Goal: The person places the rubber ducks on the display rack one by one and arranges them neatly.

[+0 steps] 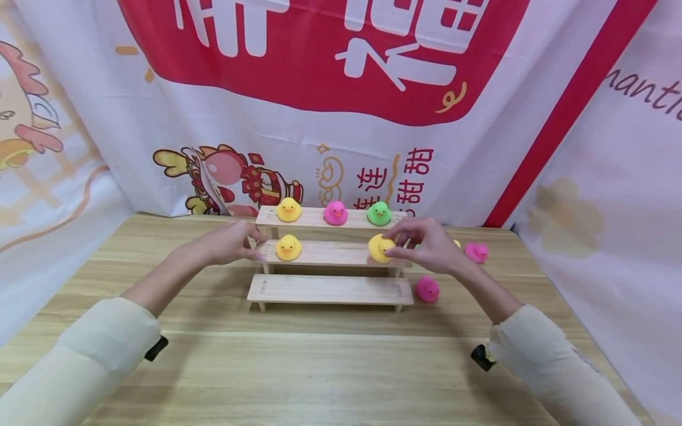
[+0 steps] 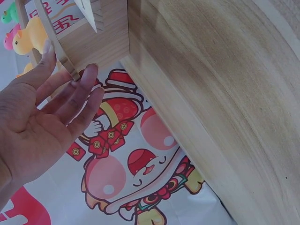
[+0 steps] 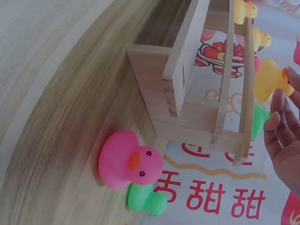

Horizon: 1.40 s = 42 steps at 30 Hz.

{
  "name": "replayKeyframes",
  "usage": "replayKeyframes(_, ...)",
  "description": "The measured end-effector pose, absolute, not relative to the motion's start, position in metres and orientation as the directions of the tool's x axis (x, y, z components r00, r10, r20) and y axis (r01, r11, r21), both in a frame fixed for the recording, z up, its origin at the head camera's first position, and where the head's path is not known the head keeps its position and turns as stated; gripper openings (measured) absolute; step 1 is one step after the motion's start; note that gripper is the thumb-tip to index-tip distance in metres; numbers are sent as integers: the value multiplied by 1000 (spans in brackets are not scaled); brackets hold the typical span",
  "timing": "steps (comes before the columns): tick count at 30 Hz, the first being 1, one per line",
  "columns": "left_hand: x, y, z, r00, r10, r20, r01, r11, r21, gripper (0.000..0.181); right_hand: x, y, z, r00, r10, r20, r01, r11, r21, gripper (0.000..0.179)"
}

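A three-step wooden stand (image 1: 330, 289) is on the table. At the right part of its middle step, my right hand (image 1: 428, 245) pinches a yellow rubber duck (image 1: 379, 248) between thumb and fingers; the right wrist view also shows this yellow duck (image 3: 266, 82). My left hand (image 1: 234, 242) holds the left end of the middle step, its thumb on the board and fingers at the edge. Close to that thumb sits another yellow duck (image 1: 288, 248). Along the top step stand a yellow duck (image 1: 289, 210), a pink duck (image 1: 335, 213) and a green duck (image 1: 379, 213).
Right of the stand, a pink duck (image 1: 427, 290) lies on the table (image 1: 319, 373). Another pink duck (image 1: 476, 252) is farther back, with yellow and green bits partly hidden behind my right hand. A printed cloth (image 1: 298, 136) hangs behind the stand.
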<state>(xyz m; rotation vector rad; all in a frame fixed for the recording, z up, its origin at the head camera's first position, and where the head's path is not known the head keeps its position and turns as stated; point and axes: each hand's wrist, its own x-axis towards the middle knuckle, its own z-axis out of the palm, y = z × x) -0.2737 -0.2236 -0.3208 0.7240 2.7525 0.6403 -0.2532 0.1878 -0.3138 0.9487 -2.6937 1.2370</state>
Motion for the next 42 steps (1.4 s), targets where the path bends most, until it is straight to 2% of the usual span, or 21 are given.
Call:
replayKeyframes(7,-275,-224,-322,-851,518,-93,421,777,468,46,-256,179,-314,-782,-548,298,-576,451,-682,23)
replayKeyframes(27,-275,-225,-324,-854,512,-94,417,781,464,47,-260,142,-318,-741,-577,343,-636,439,-635,23)
replayKeyframes(42,-275,-223,-322,-857,504,-106,405,787,465,45,-267,118,-323,-794,-554,252,-560,505,-657,25)
